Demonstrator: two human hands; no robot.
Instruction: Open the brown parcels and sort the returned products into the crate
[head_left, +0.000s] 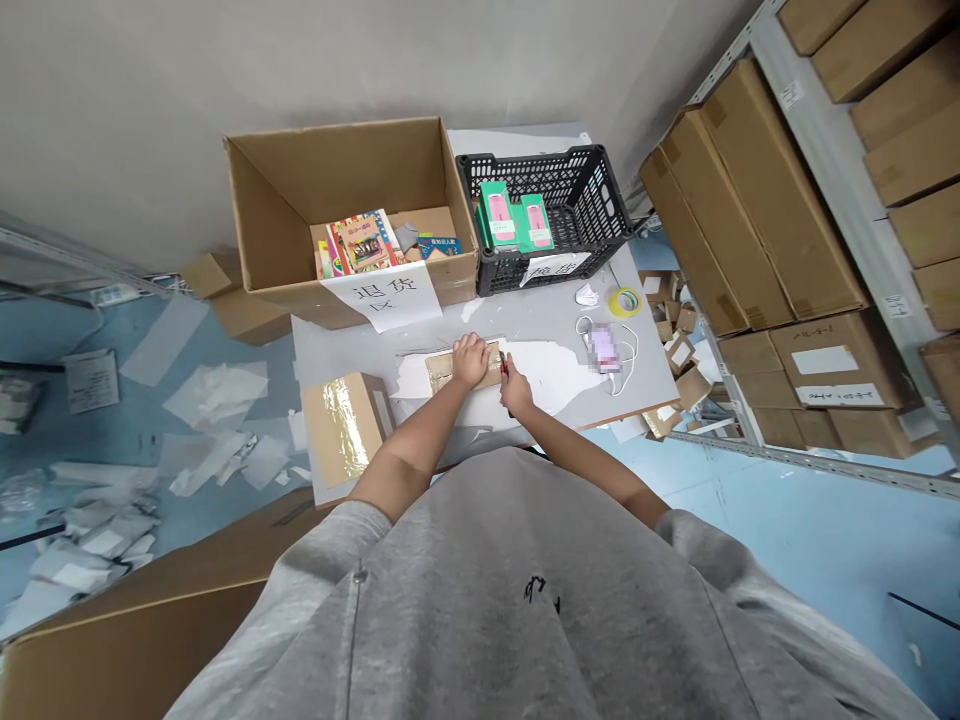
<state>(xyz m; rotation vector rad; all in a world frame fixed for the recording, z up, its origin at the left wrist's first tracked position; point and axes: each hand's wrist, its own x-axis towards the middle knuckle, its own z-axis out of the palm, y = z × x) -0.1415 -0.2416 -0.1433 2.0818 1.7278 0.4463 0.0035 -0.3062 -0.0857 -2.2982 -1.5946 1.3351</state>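
A cardboard parcel (441, 373) is pressed down by the spread left grip (470, 360), a small red-handled tool (502, 366) pinched in the right grip (516, 390).

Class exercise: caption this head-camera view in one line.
Left hand on a cardboard parcel; right hand holding a red-handled tool.

i can make out one sign from here: the white paper sheet (381, 297) taped to the front of the cardboard box (337, 190) reads "退货" in large black characters, with what looks like "区" beneath. right of the box, the paper tag (555, 267) on the black plastic basket (540, 163) has characters too blurred for me, and the carton label (825, 360) is unreadable too.
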